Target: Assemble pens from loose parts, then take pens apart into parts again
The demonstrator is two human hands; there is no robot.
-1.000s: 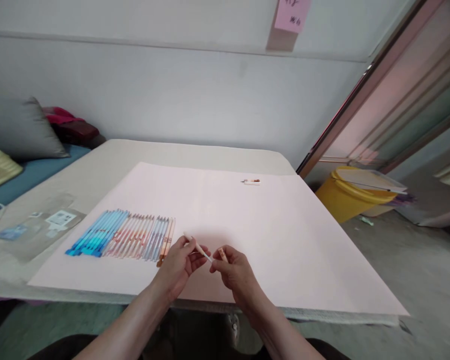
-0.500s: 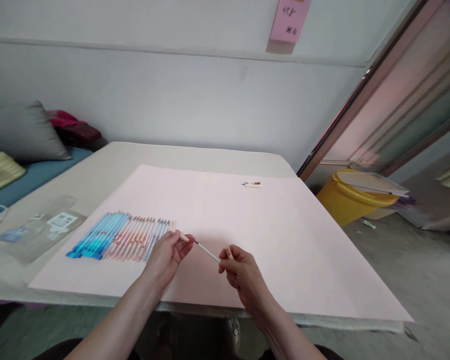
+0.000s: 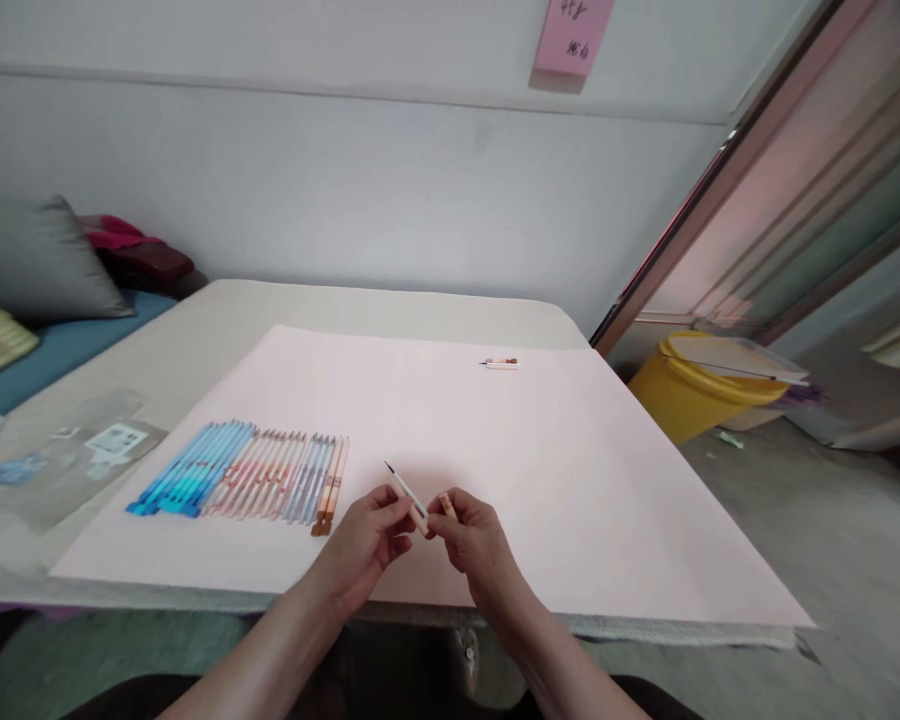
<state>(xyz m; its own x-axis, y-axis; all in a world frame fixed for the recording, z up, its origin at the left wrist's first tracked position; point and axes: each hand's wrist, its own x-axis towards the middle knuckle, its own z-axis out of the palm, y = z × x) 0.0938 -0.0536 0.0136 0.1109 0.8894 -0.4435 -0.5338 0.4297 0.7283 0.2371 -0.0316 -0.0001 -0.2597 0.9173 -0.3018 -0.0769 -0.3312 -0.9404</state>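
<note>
**Where the hands meet at the near edge, a refill points away**

While the left hand (image 3: 366, 538) pinches a thin white pen refill (image 3: 405, 490), dark tip aimed far-left, the right hand (image 3: 474, 535) is closed on a short peach pen barrel (image 3: 445, 503). The fingertips of the two hands almost touch above the pink paper sheet (image 3: 570, 480). Just left lies a neat row of pens (image 3: 240, 480), blue ones leftmost. A small pen part (image 3: 501, 363) sits well apart, near the sheet's far edge. A yellow bucket (image 3: 682, 400) stands on the floor to the right.
</note>
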